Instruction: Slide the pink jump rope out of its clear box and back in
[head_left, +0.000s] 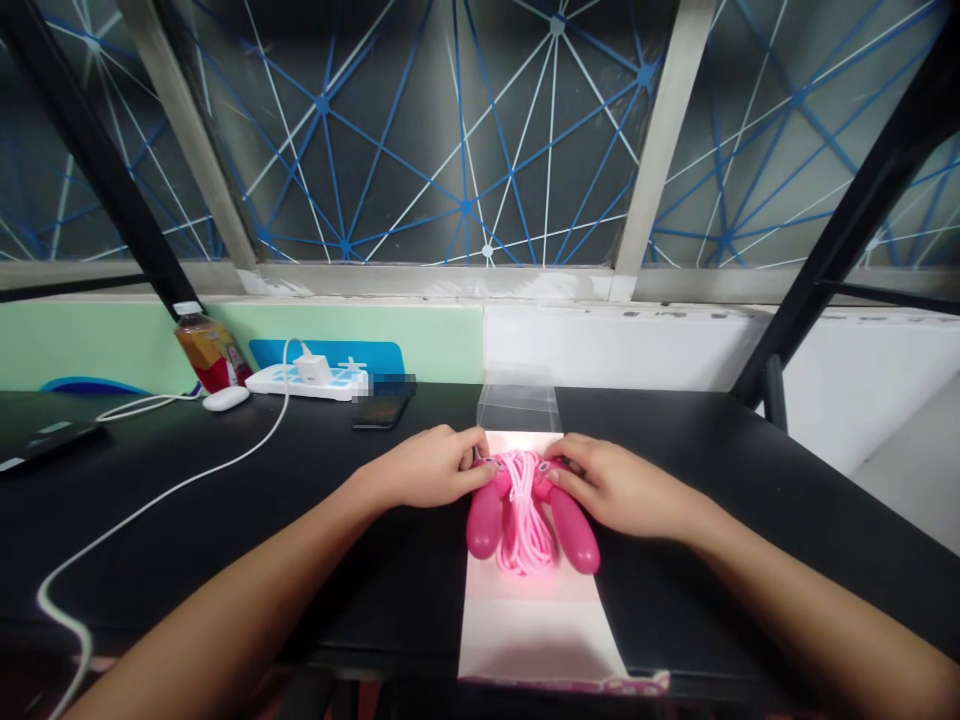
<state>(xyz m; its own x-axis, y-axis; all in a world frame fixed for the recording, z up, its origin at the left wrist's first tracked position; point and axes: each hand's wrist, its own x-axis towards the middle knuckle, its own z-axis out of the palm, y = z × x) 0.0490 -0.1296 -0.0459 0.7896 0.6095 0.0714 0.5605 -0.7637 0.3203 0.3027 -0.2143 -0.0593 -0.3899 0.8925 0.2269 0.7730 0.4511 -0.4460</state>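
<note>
A pink jump rope (525,520) lies on a long white sheet of card (536,635), its cord bundled between two darker pink handles. My left hand (442,467) pinches the top of the left handle between thumb and fingers. On the other side, my right hand (607,480) grips the top of the right handle in the same way. The handles splay outward toward me. Beyond the card's far end, a clear plastic sleeve (517,405) stretches toward the wall. The card's near end, with a patterned pink edge, reaches the table's front edge.
On the left of the black table (225,530) are a white power strip (341,383) with a charger (312,369), a phone (380,410), a white mouse (226,399) and a drink bottle (210,350). A white cable (172,490) runs toward me. Black slanted posts (825,230) flank the table.
</note>
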